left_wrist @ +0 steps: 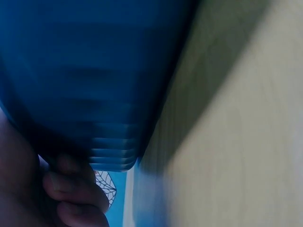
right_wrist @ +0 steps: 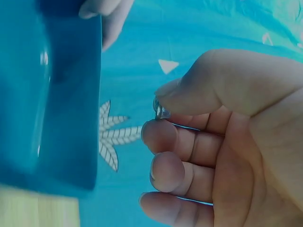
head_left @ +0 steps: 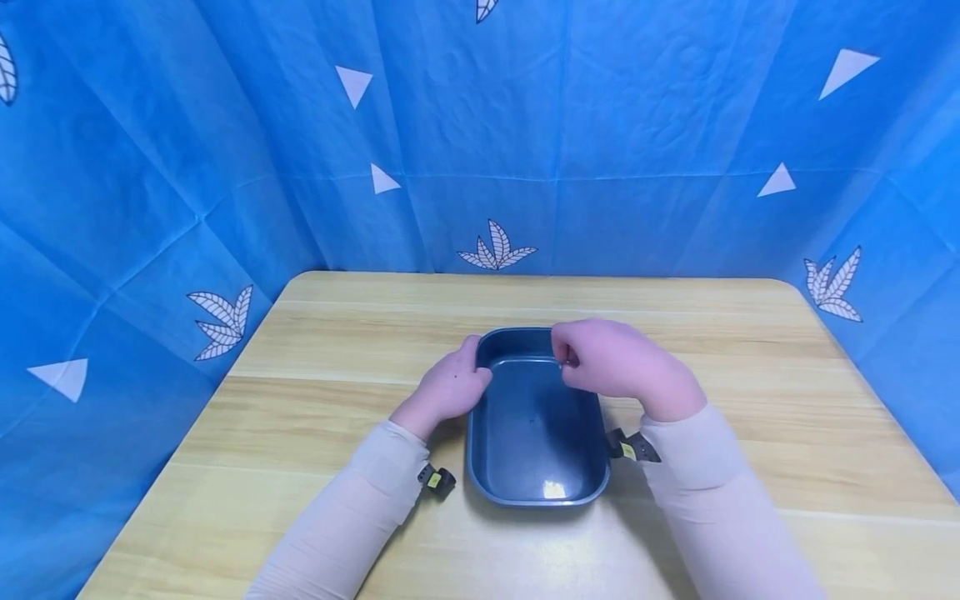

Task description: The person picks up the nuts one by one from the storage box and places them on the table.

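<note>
A dark blue rectangular plastic tray [head_left: 536, 433] with rounded corners stands on the wooden table, and its inside shows no objects. My left hand [head_left: 450, 383] grips the tray's left rim near the far corner, thumb on the inner side. In the left wrist view, its curled fingers [left_wrist: 78, 189] lie against the outside of the ridged wall. Above the far right part of the tray is my right hand [head_left: 618, 362]. Between thumb and forefinger it pinches a small shiny piece [right_wrist: 158, 109], silvery and partly see-through; its exact kind is hidden by the fingertips.
The light wooden table [head_left: 337, 433] runs back to a blue curtain [head_left: 480, 125] printed with white leaves and triangles. Black wrist straps with small devices, the left one [head_left: 437, 482] and the right one [head_left: 630, 447], hang below the sleeves near the tray's sides.
</note>
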Demonstrator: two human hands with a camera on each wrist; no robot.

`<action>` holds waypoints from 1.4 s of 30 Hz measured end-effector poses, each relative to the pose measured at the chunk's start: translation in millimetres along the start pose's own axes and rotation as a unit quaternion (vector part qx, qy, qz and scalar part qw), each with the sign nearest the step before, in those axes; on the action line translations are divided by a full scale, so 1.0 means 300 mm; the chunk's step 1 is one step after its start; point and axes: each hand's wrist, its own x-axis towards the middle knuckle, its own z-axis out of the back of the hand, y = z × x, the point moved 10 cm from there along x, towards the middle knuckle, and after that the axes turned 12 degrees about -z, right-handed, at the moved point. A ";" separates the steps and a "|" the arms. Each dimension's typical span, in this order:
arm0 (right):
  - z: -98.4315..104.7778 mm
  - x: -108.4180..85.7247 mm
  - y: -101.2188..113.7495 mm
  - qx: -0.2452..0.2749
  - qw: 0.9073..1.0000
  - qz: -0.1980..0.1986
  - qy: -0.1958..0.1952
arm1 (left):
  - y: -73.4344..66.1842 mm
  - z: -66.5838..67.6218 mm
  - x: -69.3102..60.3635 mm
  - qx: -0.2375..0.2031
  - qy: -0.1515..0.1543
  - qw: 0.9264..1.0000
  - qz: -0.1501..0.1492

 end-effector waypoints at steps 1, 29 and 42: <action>0.005 -0.003 -0.010 0.001 1.000 -0.001 -0.004 | 0.000 0.000 0.000 -0.001 -0.001 1.000 0.001; 0.043 -0.061 -0.356 0.013 0.998 -0.065 -0.003 | 0.005 0.000 0.000 -0.012 -0.008 1.000 -0.005; -0.014 -0.049 -0.513 0.027 0.991 -0.131 0.033 | -0.002 0.003 0.004 0.004 -0.005 1.000 -0.010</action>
